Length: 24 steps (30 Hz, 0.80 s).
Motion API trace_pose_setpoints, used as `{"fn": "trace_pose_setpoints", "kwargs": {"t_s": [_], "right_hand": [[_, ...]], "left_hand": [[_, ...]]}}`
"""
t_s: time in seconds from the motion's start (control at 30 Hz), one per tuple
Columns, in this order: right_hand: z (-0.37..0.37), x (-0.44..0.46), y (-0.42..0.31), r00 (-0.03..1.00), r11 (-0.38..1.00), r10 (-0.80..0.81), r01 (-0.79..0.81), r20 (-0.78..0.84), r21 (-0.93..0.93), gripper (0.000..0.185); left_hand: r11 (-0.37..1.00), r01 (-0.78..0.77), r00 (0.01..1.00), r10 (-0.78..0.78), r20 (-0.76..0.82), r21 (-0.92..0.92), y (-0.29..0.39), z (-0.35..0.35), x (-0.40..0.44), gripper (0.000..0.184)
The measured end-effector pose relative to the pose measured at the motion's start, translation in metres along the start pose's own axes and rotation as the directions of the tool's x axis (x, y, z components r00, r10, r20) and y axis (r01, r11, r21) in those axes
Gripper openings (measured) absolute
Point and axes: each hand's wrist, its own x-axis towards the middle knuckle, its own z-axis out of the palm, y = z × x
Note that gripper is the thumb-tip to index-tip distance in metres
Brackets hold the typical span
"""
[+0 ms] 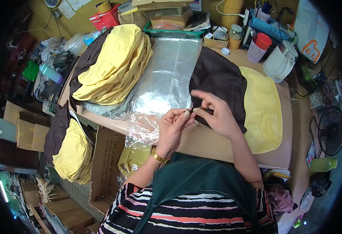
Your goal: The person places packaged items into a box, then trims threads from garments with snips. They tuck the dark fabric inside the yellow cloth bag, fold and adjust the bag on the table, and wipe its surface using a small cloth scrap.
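Note:
My left hand [175, 121], with a gold-coloured band on its wrist, is closed in a pinch at the table's near side. Beside it, my right hand [217, 115] pinches with its thumb while the index finger points out to the left. A small dark item [198, 109] shows between the fingertips of both hands; its kind is too small to tell. Under and behind the right hand lies a flat dark brown and yellow cloth piece [262, 111]. To the left of it, clear plastic bags [165, 74] lie stacked, their lower ends near my left hand.
A tall pile of folded yellow and brown cloth [114, 64] sits at the table's left. More cloth [73, 150] hangs by a cardboard box [108, 167]. Along the back stand a green basket [173, 34], a pink cup [258, 50] and a white kettle [281, 61].

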Motion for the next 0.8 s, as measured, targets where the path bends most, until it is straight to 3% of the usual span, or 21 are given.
{"fn": "trace_pose_setpoints", "kwargs": {"t_s": [0.03,0.07,0.13,0.2,0.27,0.3,0.33,0.4,0.43,0.47,0.53,0.6,0.67,0.7,0.77,0.8], "right_hand": [[0.000,0.004,0.010,0.995,0.998,-0.065,0.066,0.078,-0.018,0.024],[0.000,0.004,0.012,0.995,0.998,-0.065,0.067,0.072,-0.020,0.024],[0.001,0.006,0.015,0.996,0.996,0.087,-0.087,0.001,0.030,0.020],[0.002,0.004,0.018,0.997,0.999,0.049,-0.048,-0.061,0.023,0.021],[0.000,0.002,0.020,0.994,0.999,0.050,-0.048,-0.101,0.026,0.021],[0.000,0.002,0.020,0.994,0.999,0.049,-0.047,-0.102,0.026,0.021],[0.000,0.002,0.020,0.993,0.996,0.063,-0.057,-0.098,0.067,0.022],[-0.002,0.003,0.019,0.992,0.992,0.075,-0.064,-0.097,0.108,0.022],[-0.002,0.003,0.019,0.992,0.990,0.109,-0.103,-0.056,0.101,0.022],[-0.002,0.003,0.018,0.989,0.985,0.145,-0.143,-0.013,0.093,0.021],[-0.002,0.002,0.014,0.986,0.979,0.167,-0.166,0.006,0.119,0.020],[0.003,0.001,0.014,0.982,0.971,0.189,-0.191,0.023,0.143,0.019],[0.015,0.000,0.022,0.982,0.948,0.059,0.002,-0.180,0.319,0.013],[0.013,0.000,0.012,0.982,0.948,0.058,0.003,-0.181,0.319,0.013],[0.006,-0.004,-0.014,0.973,0.990,-0.138,0.128,-0.183,-0.066,0.016],[0.006,-0.004,-0.013,0.973,0.990,-0.137,0.127,-0.183,-0.065,0.016]], "left_hand": [[0.999,0.030,0.999,-0.031,-0.014,-0.035,-0.001,-0.001,0.001,0.006],[0.996,0.058,0.998,-0.060,-0.026,-0.070,-0.002,-0.001,0.002,0.005],[0.991,0.057,0.996,-0.065,-0.063,-0.123,0.004,0.005,0.001,0.008],[0.983,0.052,0.992,-0.072,-0.106,-0.179,0.005,0.001,0.001,0.011],[0.983,0.076,0.995,-0.085,-0.049,-0.169,0.000,-0.029,0.007,0.014],[0.924,0.031,0.996,-0.062,-0.070,-0.381,-0.002,-0.036,0.012,0.013],[0.925,0.032,0.996,-0.063,-0.068,-0.379,-0.004,-0.042,0.014,0.013],[0.999,-0.005,1.000,0.004,0.030,0.039,-0.004,-0.047,0.018,0.015],[0.991,-0.030,0.997,0.038,-0.063,0.130,0.009,-0.014,0.012,0.026],[0.991,-0.028,0.997,0.037,-0.064,0.130,0.010,-0.014,0.013,0.026],[0.975,-0.072,0.975,0.025,0.220,0.212,0.011,-0.015,0.017,0.034],[0.948,-0.080,0.979,0.017,0.204,0.307,0.011,-0.015,0.020,0.037],[0.946,-0.042,0.993,0.005,0.116,0.322,0.014,-0.011,0.022,0.042],[0.946,-0.043,0.993,0.005,0.118,0.322,0.015,-0.007,0.021,0.042],[0.909,-0.090,0.995,0.063,0.078,0.406,0.017,0.001,0.017,0.045],[0.909,-0.089,0.995,0.062,0.078,0.407,0.017,0.004,0.015,0.045]]}}
